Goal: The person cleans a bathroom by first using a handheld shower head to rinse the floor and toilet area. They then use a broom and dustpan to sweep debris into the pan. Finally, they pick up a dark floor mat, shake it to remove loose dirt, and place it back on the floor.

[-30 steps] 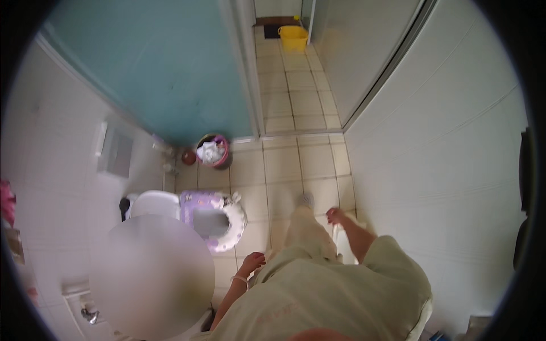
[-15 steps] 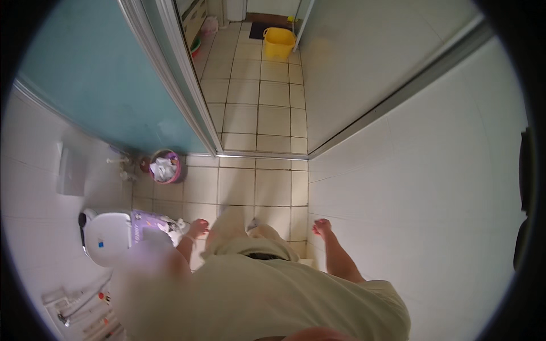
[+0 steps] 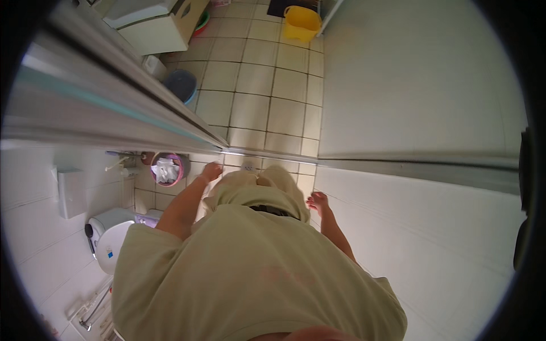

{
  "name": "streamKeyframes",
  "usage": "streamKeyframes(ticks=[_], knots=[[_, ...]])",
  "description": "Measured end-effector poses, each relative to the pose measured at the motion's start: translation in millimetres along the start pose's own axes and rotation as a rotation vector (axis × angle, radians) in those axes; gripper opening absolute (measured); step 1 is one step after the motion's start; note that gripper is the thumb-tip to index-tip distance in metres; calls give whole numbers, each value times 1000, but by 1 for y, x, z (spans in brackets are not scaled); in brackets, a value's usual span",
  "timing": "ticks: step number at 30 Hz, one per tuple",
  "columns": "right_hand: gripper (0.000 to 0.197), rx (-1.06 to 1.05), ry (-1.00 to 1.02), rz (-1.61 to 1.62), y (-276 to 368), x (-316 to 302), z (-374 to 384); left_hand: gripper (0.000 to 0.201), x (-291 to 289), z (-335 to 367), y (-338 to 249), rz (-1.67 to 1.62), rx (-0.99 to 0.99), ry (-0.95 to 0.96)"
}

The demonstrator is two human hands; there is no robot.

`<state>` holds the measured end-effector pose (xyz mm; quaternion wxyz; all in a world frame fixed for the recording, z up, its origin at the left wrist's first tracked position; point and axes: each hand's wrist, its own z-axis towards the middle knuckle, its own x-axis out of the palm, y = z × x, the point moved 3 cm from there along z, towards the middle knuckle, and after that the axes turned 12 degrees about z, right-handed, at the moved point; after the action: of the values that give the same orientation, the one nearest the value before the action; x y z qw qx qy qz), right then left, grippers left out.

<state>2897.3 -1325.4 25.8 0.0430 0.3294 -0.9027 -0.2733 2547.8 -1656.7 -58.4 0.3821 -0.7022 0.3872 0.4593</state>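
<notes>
i see the round, pink-rimmed bin [image 3: 181,169] of crumpled white paper [image 3: 166,170] on the cream tiled floor [image 3: 250,111], left of the left hand [image 3: 212,171]; its fingers' state i cannot tell. the right hand [image 3: 318,202] hangs near the white wall [image 3: 392,227], fingers slightly apart. beyond the silvery door track [image 3: 267,155] stands a yellow plastic bucket [image 3: 302,24].

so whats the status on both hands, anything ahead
Left hand near bin, nothing seen held. Right hand by wall, same. Sill, then yellow bucket, ahead.
</notes>
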Motion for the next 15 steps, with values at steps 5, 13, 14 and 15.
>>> streamKeyframes(ticks=[5, 13, 14, 15], knots=[[15, 265, -94, -152, 39, -12, 55, 29, -151, 147, -58, -1060, -251, -140], [15, 221, 91, -555, 299, 62, 202, 27, -245, 178, -4, -1173, -645, -451], [13, 78, 109, -652, 343, 77, 235, 27, -242, 172, 4, -1205, -755, -461], [16, -11, 73, -685, 390, 89, 280, 26, -241, 173, 14, -1240, -837, -480]])
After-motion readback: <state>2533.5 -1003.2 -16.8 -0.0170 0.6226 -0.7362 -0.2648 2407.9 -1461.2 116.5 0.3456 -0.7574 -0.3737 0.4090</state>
